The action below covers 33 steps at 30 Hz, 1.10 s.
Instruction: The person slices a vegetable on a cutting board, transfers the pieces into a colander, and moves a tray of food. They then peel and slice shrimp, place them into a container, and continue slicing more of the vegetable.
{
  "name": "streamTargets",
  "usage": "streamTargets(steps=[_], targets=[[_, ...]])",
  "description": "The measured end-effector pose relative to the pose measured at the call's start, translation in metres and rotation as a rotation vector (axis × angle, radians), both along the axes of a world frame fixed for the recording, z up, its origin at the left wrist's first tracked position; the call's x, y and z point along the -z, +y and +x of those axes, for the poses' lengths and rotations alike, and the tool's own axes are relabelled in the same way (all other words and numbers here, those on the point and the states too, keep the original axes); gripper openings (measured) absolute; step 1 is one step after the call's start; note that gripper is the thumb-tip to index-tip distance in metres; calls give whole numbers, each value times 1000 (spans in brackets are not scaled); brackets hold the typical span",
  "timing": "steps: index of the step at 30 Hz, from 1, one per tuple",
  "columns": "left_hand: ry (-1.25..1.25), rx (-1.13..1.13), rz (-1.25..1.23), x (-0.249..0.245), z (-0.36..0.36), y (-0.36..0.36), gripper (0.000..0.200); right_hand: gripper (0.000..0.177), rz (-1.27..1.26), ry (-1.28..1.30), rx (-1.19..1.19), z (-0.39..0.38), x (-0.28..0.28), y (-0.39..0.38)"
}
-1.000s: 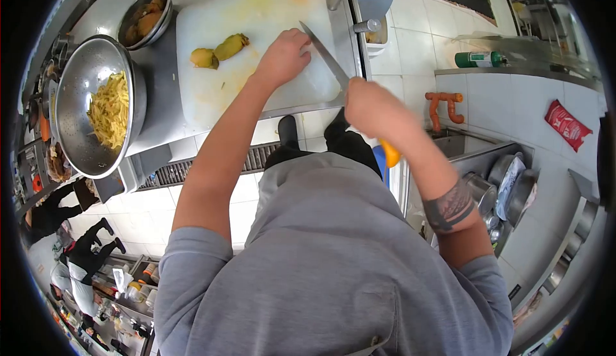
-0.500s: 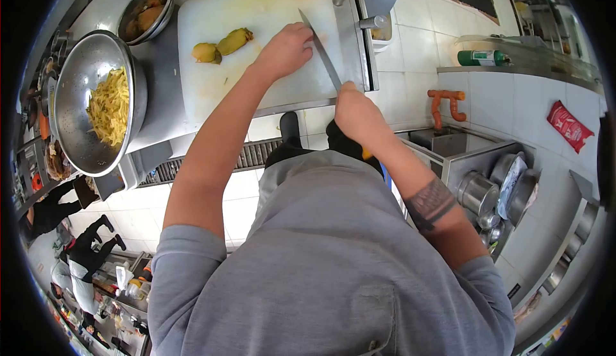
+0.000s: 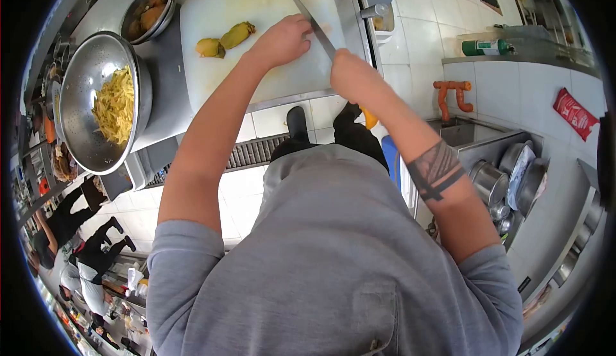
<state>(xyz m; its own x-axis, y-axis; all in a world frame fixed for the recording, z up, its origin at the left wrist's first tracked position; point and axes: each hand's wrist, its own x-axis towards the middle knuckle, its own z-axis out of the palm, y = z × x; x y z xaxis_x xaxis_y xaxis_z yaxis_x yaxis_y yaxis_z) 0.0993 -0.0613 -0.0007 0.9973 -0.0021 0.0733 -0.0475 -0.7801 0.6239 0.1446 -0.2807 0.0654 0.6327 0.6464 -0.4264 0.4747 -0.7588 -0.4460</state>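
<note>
My right hand (image 3: 359,80) is wrapped round the handle of a long kitchen knife (image 3: 313,25); the handle's yellow end shows below the hand. The blade slants up and left across a white cutting board (image 3: 218,93). On the board, my left hand (image 3: 282,40) has its fingers curled down right beside the blade. Whatever lies under those fingers is hidden. Left of that hand rest two yellow-green vegetable pieces (image 3: 237,35), end to end.
A steel colander (image 3: 80,112) with yellow shredded strips (image 3: 114,109) stands left of the board. Behind it, a steel bowl (image 3: 168,19) holds orange-brown pieces. Two people (image 3: 96,260) are at the lower left. Steel pots (image 3: 489,182) sit at the right.
The knife and my right hand have moved up and slightly left, closer to my left hand. My left hand has shifted a little up and left. The view has tilted slightly.
</note>
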Motion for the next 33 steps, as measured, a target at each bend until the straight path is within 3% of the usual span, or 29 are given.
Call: streamTargets(steps=[2, 4, 7, 9, 12, 14, 16, 18, 19, 21, 22, 24, 31, 33], targets=[[-20, -21, 14, -6, -3, 1, 25, 27, -242, 309, 15, 10, -64, 25], [-22, -53, 6, -4, -10, -1, 24, 27, -326, 355, -45, -3, -68, 16], [22, -51, 22, 4, -11, 0, 22, 26, -103, 3, -25, -38, 3, -21], [-49, -3, -1, 14, -9, 0, 24, 24, -65, 15, -2, -28, 24, -15], [59, -78, -4, 7, -6, -3, 28, 21, -65, 98, 42, -1, -13, 4], [-27, -174, -78, 11, -10, -6, 30, 20, -116, 161, 42, 14, -34, 3], [-102, -279, -161, 15, -12, -10, 32, 23, -47, -271, -62, 22, -36, -23], [-375, -517, -94, 15, -8, -11, 40, 24, -57, -329, -20, 33, -29, -39], [-375, -521, -90, 21, -2, -3, 40, 24, -72, -381, 29, 37, -24, -45], [-480, -708, 310, 33, 20, 16, 41, 24, -99, -405, 15, 47, -12, -54], [-478, -709, 310, 25, 24, 23, 41, 23, -128, -430, 7, 51, -8, -56], [213, -626, 367, 14, 36, 40, 41, 22, -130, -436, -9, 60, 0, -58], [-82, -409, 169, 27, 18, 2, 30, 23, 9, -404, -166, 38, 3, -77], [-28, -334, -71, 18, 2, -17, 29, 25, 42, -340, -129, 36, 4, -87]])
